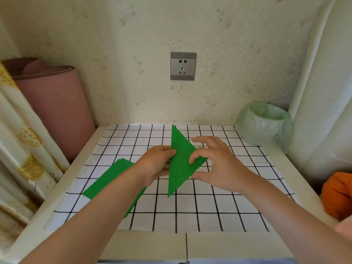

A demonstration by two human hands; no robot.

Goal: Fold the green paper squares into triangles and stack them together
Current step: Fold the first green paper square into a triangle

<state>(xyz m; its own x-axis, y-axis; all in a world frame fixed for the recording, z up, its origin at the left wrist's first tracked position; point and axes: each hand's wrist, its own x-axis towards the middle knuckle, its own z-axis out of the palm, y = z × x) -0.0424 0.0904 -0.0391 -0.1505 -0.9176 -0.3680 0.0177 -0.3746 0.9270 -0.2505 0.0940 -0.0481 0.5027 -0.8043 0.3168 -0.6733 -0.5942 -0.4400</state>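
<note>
A green paper folded into a triangle (pixel 180 161) is held above the checked cloth (pixel 190 206) in the middle of the table. My left hand (pixel 158 164) pinches its left edge. My right hand (pixel 213 162) holds its right corner, thumb under the lower edge and a bent finger on top. A flat green paper square (pixel 106 180) lies on the cloth to the left, partly hidden by my left forearm.
A bin lined with a pale green bag (pixel 266 124) stands at the back right corner. A pink roll (pixel 53 103) leans at the back left. An orange object (pixel 337 195) lies off the right edge. A wall socket (pixel 182 66) is straight ahead.
</note>
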